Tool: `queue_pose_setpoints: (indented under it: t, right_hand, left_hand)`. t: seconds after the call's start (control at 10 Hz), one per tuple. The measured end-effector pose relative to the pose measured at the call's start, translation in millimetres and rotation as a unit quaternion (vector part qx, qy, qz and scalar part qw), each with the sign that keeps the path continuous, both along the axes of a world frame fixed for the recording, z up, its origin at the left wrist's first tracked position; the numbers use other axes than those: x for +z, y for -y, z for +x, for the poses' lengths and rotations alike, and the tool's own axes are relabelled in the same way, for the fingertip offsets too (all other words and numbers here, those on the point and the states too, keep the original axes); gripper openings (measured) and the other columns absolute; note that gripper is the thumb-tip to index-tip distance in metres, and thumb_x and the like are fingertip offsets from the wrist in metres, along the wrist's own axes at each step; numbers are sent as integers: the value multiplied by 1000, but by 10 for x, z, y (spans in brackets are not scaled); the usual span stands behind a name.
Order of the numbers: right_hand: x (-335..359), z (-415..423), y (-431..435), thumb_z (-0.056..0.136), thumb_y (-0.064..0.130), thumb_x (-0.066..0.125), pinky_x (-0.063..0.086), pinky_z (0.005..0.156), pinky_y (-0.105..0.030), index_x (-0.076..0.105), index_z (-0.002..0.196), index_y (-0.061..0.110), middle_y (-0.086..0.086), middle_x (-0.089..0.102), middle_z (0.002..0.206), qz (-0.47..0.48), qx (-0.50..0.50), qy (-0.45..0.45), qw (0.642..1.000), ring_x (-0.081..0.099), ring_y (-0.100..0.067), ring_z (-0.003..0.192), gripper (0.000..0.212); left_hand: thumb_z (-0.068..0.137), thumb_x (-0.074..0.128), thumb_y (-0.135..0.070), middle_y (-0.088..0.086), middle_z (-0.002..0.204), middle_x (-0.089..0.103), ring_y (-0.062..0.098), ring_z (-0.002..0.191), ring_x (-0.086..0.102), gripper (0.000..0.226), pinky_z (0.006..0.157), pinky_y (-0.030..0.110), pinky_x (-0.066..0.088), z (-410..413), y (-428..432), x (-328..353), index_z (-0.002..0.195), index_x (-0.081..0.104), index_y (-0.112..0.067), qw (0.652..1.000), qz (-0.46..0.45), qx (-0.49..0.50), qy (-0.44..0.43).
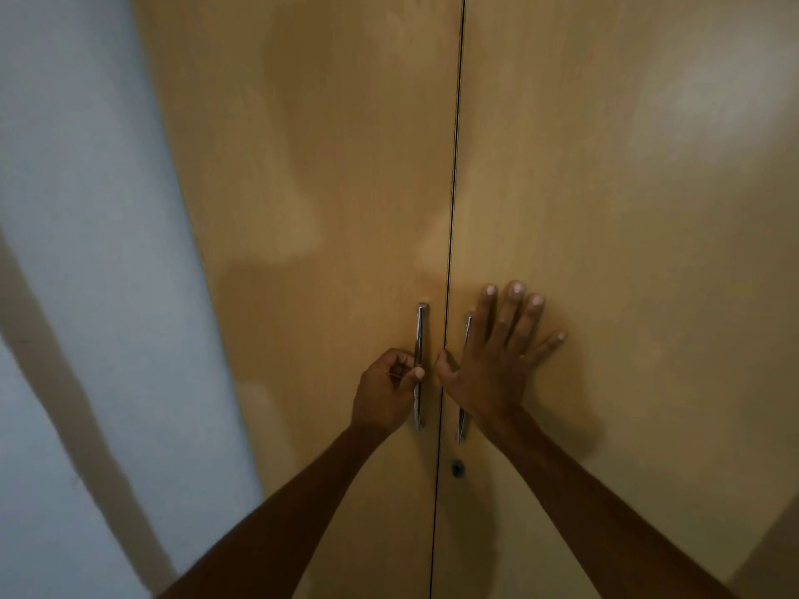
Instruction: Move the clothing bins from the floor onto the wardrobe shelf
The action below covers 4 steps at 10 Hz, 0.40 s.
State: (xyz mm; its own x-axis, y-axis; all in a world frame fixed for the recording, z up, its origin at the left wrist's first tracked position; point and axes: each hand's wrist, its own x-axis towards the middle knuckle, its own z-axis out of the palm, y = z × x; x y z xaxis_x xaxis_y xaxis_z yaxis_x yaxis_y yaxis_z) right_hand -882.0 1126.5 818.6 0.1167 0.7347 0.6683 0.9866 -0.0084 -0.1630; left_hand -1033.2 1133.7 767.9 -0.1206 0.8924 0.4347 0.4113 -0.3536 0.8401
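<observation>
Two tall wooden wardrobe doors are recorded closed, meeting at a thin dark vertical seam: left door (pixel 324 166) and right door (pixel 627 209). An upright metal bar handle is fitted to each, just beside the seam, long axis vertical: left handle (pixel 420 326), right handle (pixel 468 324). The left hand (pixel 387 389) is curled round the lower half of the left handle, thumb across its front. The right hand (pixel 493 356) is laid flat on the right door, fingers straight and spread, pointing up, nothing held; the middle of the right handle is covered by it. A keyhole (pixel 457 469) is set in the right door below the handles. A pale wall (pixel 86 209) is seen at left. The clothing bins are not in view. The shelf is hidden, presumably behind the doors, straight ahead of both hands. The step in hand is judged to be opening: the left door is to be pulled toward the person, the left hand being placed for it.
</observation>
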Motion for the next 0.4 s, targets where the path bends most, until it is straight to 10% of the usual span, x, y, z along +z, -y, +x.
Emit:
queue_pose_setpoints:
  t: [0.4]
  right_hand:
    - [-565,-7,557,68,75,54,7,110,-71,5,154,17,-18,-1,161,-40,154,39,987,-4,-38,148,114]
  left_hand:
    - [89,58,-40,-6,112,69,13,97,66,29,83,32,52,-630,775,-325,114,64,-25,946,50,207,-243]
